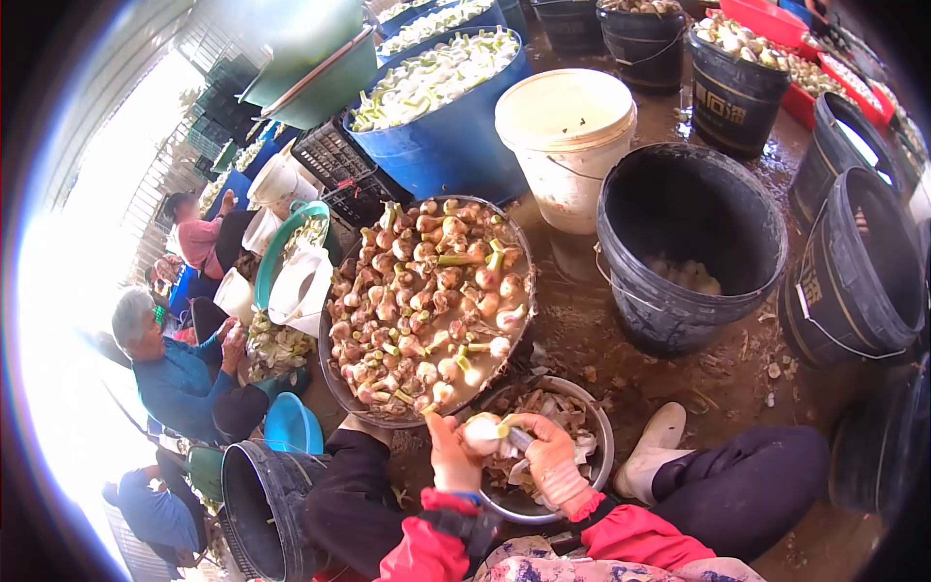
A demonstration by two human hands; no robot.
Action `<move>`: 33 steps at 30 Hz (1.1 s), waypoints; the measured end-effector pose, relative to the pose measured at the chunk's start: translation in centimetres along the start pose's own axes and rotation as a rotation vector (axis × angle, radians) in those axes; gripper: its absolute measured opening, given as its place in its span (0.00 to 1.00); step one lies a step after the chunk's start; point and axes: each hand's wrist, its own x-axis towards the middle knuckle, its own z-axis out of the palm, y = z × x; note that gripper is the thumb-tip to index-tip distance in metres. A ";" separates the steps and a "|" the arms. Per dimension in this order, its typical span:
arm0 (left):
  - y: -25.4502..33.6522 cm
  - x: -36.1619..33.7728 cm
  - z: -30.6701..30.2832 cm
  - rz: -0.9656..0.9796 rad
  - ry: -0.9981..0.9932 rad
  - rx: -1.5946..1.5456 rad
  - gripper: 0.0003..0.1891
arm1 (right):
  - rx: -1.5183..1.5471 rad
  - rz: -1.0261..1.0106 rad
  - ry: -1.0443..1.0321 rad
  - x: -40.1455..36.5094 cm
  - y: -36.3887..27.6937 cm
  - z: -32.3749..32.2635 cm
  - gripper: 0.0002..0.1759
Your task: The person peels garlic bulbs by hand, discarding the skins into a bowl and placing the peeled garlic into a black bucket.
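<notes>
My left hand (452, 458) is closed round a pale garlic bulb (481, 436), its green stem end pointing right. In my right hand (551, 460) is a small knife (520, 439), its grey blade beside the stem; the handle is hidden by my fingers. Both hands are above a metal basin (605, 448) holding papery peelings (560, 412). Just beyond them stands a wide round tub (530, 260) full of unpeeled garlic bulbs (427, 281), some lying in muddy water.
A black bucket (621, 301) with some pale bulbs stands ahead right, beside a white bucket (572, 184). More black buckets (853, 291) line the right. A blue tub (436, 136) of trimmed garlic is behind. Other people (179, 373) sit at left.
</notes>
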 end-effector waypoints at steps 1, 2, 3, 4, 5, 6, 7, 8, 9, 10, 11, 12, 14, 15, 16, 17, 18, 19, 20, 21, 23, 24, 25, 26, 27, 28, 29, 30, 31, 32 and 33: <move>-0.4 -0.9 0.1 0.131 -0.153 -0.042 0.32 | 0.036 0.027 0.051 0.2 -0.6 0.0 0.19; -0.7 -1.7 0.2 0.182 -0.300 -0.055 0.23 | -0.112 0.014 0.051 0.0 -0.9 0.1 0.17; -1.0 -1.2 0.9 0.364 -0.331 0.115 0.23 | -0.111 0.022 0.049 -0.2 -0.6 0.3 0.17; -0.8 -2.0 0.4 0.323 -0.222 0.110 0.23 | -0.208 0.008 -0.030 -0.3 -0.1 0.5 0.16; -0.4 -2.8 0.0 0.283 -0.116 0.104 0.22 | -0.305 -0.011 -0.109 -0.5 0.3 0.7 0.15; -1.1 -1.3 -1.5 0.257 -0.178 -0.087 0.21 | -0.403 -0.035 -0.184 -0.5 0.4 0.7 0.14; -0.4 -0.4 -1.8 0.224 -0.221 -0.119 0.16 | -0.403 -0.037 -0.183 -0.5 0.1 0.5 0.14; 0.2 -0.5 -2.5 0.148 -0.205 -0.104 0.14 | -0.311 -0.054 -0.123 -0.4 -0.3 0.3 0.12; 1.3 -1.0 -2.4 0.073 -0.191 -0.088 0.15 | -0.219 -0.075 -0.064 -0.1 -0.8 0.0 0.11; 1.5 -1.1 -2.9 0.090 -0.248 -0.063 0.17 | -0.105 -0.034 -0.030 0.7 -0.4 -0.9 0.09; 1.6 -1.4 -3.3 0.088 -0.249 -0.058 0.17 | -0.093 0.022 0.045 1.4 0.3 -1.6 0.09; 2.0 -2.3 -3.4 0.006 -0.301 -0.098 0.18 | -0.228 -0.063 0.142 1.9 1.1 -2.3 0.10; 2.1 -2.7 -4.3 -0.081 -0.399 -0.151 0.21 | -0.346 -0.130 0.279 3.8 3.7 -4.7 0.11; 2.0 -3.1 -4.3 -0.077 -0.398 -0.150 0.21 | -0.326 -0.110 0.321 4.8 5.5 -6.4 0.12; 2.0 -3.6 -4.2 -0.071 -0.349 -0.188 0.21 | -0.428 0.022 0.300 5.3 6.4 -7.7 0.13; 2.0 -3.9 -4.2 -0.063 -0.301 -0.227 0.22 | -0.427 0.018 0.296 5.0 6.4 -8.1 0.13; 1.8 -3.7 -4.5 -0.072 -0.254 -0.274 0.22 | -0.700 0.049 0.164 4.8 6.4 -8.3 0.14; 1.8 -3.4 -4.7 -0.068 -0.259 -0.273 0.22 | -0.969 0.080 0.029 4.4 5.3 -7.9 0.15; 1.9 -3.2 -4.9 -0.085 -0.212 -0.291 0.22 | -1.101 0.149 -0.069 3.9 4.4 -7.4 0.17; 2.0 -3.1 -5.2 -0.103 -0.165 -0.308 0.21 | -1.100 0.147 -0.066 3.6 4.3 -6.7 0.17; 1.9 -2.8 -5.8 -0.092 -0.223 -0.274 0.22 | -1.027 -0.310 -0.190 3.1 4.3 -5.5 0.22; 1.6 -2.7 -5.9 -0.069 -0.180 -0.262 0.22 | -1.029 -0.307 -0.185 2.6 3.8 -4.8 0.22; 1.4 -2.7 -5.8 -0.048 -0.138 -0.249 0.23 | -0.708 -0.183 -0.293 1.8 2.8 -4.0 0.23; 1.2 -2.8 -5.5 -0.052 -0.144 -0.249 0.23 | -0.382 -0.064 -0.391 1.0 1.6 -3.1 0.23; 1.1 -3.2 -4.8 -0.076 -0.144 -0.189 0.24 | -0.288 0.096 -0.381 0.1 -0.1 -1.8 0.22; 0.9 -3.4 -4.2 -0.098 -0.143 -0.129 0.25 | -0.214 0.204 -0.283 0.2 0.3 -0.7 0.21; 0.4 -3.2 -3.9 -0.088 -0.162 -0.089 0.24 | -0.140 0.313 -0.185 0.2 0.8 -0.1 0.21; -0.2 -2.5 -4.4 -0.036 -0.208 0.081 0.23 | -0.140 0.311 -0.183 0.2 1.3 -0.5 0.21; -0.5 -1.9 -4.8 0.018 -0.254 0.253 0.21 | -0.300 0.113 -0.151 0.4 1.6 -1.0 0.21; -0.4 -1.4 -5.3 0.026 -0.282 0.350 0.18 | -0.456 -0.087 -0.117 0.5 1.9 -1.5 0.20; -0.1 -1.2 -5.7 0.027 -0.283 0.352 0.18 | -0.455 -0.089 -0.116 0.5 1.4 -1.5 0.20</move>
